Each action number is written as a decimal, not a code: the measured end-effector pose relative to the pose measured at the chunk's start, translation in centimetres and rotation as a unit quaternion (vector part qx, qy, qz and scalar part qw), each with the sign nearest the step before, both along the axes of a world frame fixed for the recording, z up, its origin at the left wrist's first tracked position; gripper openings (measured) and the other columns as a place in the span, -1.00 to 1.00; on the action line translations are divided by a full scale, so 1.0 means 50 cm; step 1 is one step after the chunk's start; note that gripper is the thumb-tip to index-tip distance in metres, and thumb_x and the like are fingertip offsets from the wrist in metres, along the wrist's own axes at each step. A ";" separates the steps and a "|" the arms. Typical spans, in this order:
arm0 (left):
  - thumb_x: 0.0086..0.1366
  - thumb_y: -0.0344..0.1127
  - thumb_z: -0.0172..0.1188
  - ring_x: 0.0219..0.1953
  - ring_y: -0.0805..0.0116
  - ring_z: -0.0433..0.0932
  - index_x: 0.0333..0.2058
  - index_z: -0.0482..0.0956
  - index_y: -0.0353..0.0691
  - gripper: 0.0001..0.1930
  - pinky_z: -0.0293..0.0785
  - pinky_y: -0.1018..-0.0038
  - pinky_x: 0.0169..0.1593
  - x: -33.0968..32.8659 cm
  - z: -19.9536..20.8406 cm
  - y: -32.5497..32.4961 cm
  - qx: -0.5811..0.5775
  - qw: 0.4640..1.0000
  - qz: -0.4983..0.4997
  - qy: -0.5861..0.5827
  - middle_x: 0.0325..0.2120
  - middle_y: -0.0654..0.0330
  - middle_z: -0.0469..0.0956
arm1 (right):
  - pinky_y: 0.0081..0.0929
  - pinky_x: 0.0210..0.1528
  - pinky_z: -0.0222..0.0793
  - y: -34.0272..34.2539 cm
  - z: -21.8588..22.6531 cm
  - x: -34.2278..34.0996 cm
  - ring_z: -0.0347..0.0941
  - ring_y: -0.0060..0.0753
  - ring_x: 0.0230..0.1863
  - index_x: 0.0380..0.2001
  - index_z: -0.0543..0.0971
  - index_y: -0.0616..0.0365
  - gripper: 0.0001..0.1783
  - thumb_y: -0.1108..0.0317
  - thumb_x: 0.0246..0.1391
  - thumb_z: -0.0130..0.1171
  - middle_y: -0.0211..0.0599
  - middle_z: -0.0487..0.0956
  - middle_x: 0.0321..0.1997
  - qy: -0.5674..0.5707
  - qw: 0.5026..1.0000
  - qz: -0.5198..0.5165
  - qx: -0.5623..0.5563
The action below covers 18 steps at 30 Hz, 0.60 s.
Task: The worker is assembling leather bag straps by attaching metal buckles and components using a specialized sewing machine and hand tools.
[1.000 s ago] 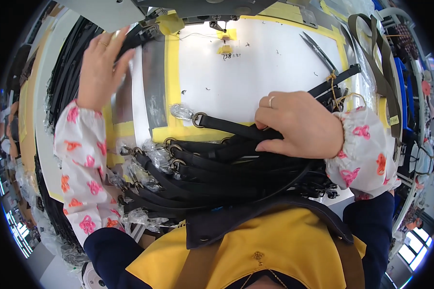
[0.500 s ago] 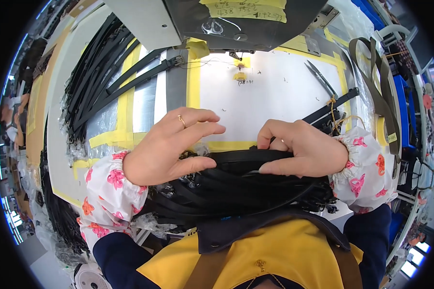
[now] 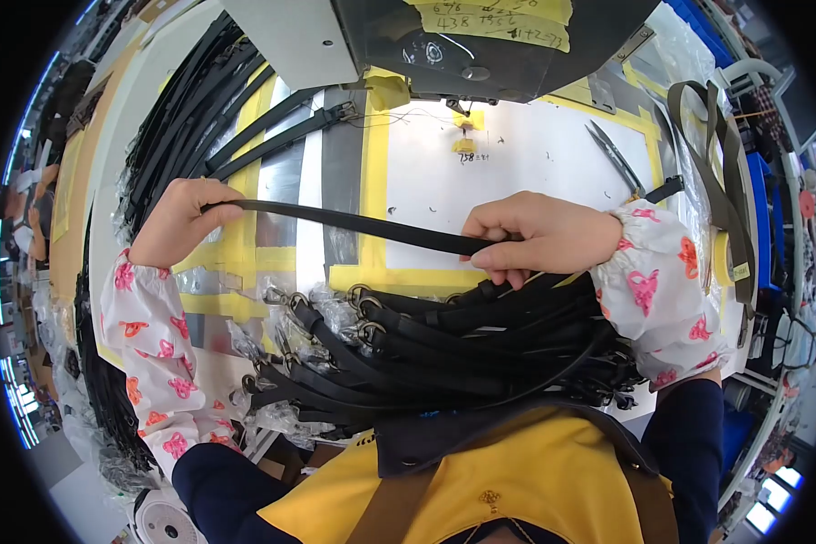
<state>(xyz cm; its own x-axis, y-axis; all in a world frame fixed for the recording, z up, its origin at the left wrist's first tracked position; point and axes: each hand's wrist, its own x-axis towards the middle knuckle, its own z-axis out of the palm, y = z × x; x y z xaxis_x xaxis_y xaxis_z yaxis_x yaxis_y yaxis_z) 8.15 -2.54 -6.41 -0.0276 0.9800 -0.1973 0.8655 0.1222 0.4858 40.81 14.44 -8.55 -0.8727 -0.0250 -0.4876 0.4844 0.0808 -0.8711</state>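
A flat black strap (image 3: 354, 223) is stretched between my hands above the work table. My left hand (image 3: 183, 222) is closed on its left end, thumb and fingers pinched together. Farther right, my right hand (image 3: 539, 238) grips the strap between thumb and fingers. Under my hands, close to my body, lies a heap of black straps (image 3: 444, 349) with metal rings or buckles at the left ends, some in clear plastic. Both forearms wear white sleeve covers with pink and orange bows.
Ahead stands a dark machine head (image 3: 490, 54) over a white, yellow-taped work surface (image 3: 426, 199). Open scissors (image 3: 615, 156) lie to the right. More black straps (image 3: 190, 118) lie at the far left, and an olive strap (image 3: 730, 181) hangs at the right edge.
My left hand has moved left and closed on a black strap's end. My right hand also holds this strap, now drawn out above the heap, whose ringed ends show.
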 end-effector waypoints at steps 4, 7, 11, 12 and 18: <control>0.06 -0.40 0.20 -0.33 0.19 0.50 -0.29 0.55 -0.33 -0.79 0.39 0.46 -0.24 0.000 -0.024 0.044 0.148 0.988 0.026 0.045 -0.39 0.10 0.53 | -0.74 -0.65 0.26 -0.005 -0.015 -0.021 0.31 -0.72 -0.74 -0.24 0.43 0.33 -0.78 0.36 0.15 -0.02 -0.42 0.46 -0.60 -0.030 0.999 -0.039 0.006; 0.05 -0.36 0.21 -0.18 0.12 0.46 -0.21 0.56 -0.21 -0.73 0.37 0.36 -0.13 0.052 -0.077 0.114 0.317 0.936 -0.058 0.140 -0.25 0.10 0.50 | -0.74 -0.66 0.25 -0.013 -0.021 -0.025 0.30 -0.72 -0.74 -0.19 0.42 0.33 -0.77 0.39 0.13 0.01 -0.41 0.47 -0.59 -0.024 0.998 -0.051 0.012; 0.06 -0.30 0.20 -0.27 0.07 0.44 -0.24 0.57 -0.20 -0.74 0.38 0.32 -0.17 0.012 -0.137 0.173 0.351 0.916 -0.047 0.189 -0.30 0.09 0.52 | -0.74 -0.57 0.28 -0.021 -0.027 -0.016 0.32 -0.71 -0.64 -0.02 0.33 0.32 -0.62 0.51 0.06 0.08 -0.36 0.50 -0.42 0.029 0.996 -0.078 -0.012; 0.07 -0.31 0.19 -0.28 0.08 0.44 -0.25 0.58 -0.21 -0.76 0.39 0.32 -0.18 0.005 -0.138 0.181 0.336 0.925 -0.023 0.176 -0.30 0.10 0.52 | -0.73 -0.50 0.30 -0.008 -0.038 -0.010 0.34 -0.68 -0.55 0.05 0.26 0.29 -0.50 0.59 -0.01 0.08 -0.32 0.49 -0.31 0.053 0.994 -0.065 -0.067; 0.06 -0.32 0.22 -0.23 0.01 0.44 -0.18 0.52 -0.28 -0.68 0.38 0.28 -0.20 0.105 -0.080 0.156 0.319 0.932 -0.071 0.158 -0.28 0.00 0.51 | -0.68 -0.39 0.36 -0.011 -0.033 -0.015 0.38 -0.64 -0.43 0.03 0.25 0.28 -0.46 0.64 -0.10 0.09 -0.29 0.47 -0.24 0.076 0.987 -0.132 -0.048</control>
<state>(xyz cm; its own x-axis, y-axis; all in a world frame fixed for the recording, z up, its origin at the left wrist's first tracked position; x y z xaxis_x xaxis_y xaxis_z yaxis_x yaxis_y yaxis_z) 13.40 5.27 -10.42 0.1526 0.8932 0.4229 0.9632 -0.2303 0.1389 40.05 13.88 -10.19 -0.9180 0.1726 -0.3571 0.3407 -0.1177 -0.9328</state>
